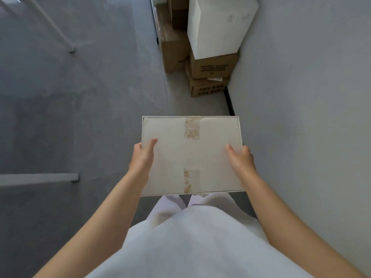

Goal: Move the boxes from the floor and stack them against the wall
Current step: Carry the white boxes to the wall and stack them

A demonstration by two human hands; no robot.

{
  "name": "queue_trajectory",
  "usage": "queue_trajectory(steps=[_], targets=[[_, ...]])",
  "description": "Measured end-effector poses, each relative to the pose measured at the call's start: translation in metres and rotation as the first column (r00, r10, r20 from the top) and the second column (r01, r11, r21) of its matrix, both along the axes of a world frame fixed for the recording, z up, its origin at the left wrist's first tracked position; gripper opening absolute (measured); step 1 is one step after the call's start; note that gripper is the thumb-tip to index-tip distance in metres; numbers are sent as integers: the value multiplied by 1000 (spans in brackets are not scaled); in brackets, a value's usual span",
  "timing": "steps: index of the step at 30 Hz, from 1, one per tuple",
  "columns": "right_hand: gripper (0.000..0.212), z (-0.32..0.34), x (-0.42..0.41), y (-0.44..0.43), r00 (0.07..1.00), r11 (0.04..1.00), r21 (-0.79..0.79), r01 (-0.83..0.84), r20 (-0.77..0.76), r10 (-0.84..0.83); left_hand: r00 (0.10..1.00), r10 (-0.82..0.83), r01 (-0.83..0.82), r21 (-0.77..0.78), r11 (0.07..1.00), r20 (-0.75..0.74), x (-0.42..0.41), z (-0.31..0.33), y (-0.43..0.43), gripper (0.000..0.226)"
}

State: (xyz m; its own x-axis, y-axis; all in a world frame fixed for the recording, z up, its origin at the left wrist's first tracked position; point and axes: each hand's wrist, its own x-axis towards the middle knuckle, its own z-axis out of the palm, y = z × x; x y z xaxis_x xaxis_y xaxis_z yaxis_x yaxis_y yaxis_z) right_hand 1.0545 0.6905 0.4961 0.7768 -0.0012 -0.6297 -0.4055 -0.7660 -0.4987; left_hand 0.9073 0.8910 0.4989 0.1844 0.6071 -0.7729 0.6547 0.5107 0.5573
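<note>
Box status: flat white box is off the grey floor, held level in front of the person's waist with its long side across and two worn tape strips on its lid. Left hand grips the left edge, thumb flat on the lid, fingers curled over the side and out of sight. Right hand grips the right edge the same way, thumb on top. Ahead, against the wall: large white box sits on an upper brown carton, which is stacked on a lower brown carton. Taped brown carton stands just left of that stack; can't tell if they touch. Black skirting runs along the wall base. White frame legs stand on the floor at left.
</note>
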Motion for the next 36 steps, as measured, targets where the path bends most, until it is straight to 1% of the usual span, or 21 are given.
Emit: queue_trajectory(steps=[4, 6, 8, 11, 16, 18, 22, 27, 31, 34, 36], targets=[[71, 9, 87, 37, 999, 1000, -7, 18, 31, -18, 999, -37, 35, 48, 998, 34, 89, 12, 35, 72], [69, 10, 137, 57, 998, 1000, -8, 18, 62, -18, 998, -18, 13, 94, 995, 53, 138, 15, 50, 63], [67, 15, 183, 75, 996, 1000, -12, 4, 91, -3, 999, -7, 2, 153, 988, 32, 181, 17, 62, 52], [66, 25, 262, 103, 991, 999, -12, -36, 125, 37, 1000, -17, 14, 222, 975, 15, 250, 26, 81, 48], [64, 60, 388, 155, 969, 995, -56, -84, 226, 95, 992, -120, 123, 342, 932, -31, 359, 51, 127, 49], [63, 70, 427, 176, 963, 993, -59, -97, 246, 109, 986, -164, 164, 366, 916, -33, 392, 59, 147, 49], [63, 88, 499, 227, 956, 994, -36, -104, 270, 110, 978, -205, 199, 356, 913, -20, 462, 71, 198, 45], [54, 94, 566, 290, 928, 1000, -19, -18, 371, 23, 955, -295, 283, 364, 887, -22, 542, 79, 271, 48], [55, 92, 609, 326, 934, 999, -22, 48, 355, -37, 938, -345, 327, 338, 883, -6, 601, 82, 320, 48], [53, 88, 642, 341, 934, 998, -10, 69, 352, -61, 934, -358, 340, 307, 889, 4, 640, 85, 338, 52], [56, 85, 659, 348, 938, 998, -14, 67, 342, -58, 932, -362, 341, 290, 894, 20, 658, 82, 341, 54]])
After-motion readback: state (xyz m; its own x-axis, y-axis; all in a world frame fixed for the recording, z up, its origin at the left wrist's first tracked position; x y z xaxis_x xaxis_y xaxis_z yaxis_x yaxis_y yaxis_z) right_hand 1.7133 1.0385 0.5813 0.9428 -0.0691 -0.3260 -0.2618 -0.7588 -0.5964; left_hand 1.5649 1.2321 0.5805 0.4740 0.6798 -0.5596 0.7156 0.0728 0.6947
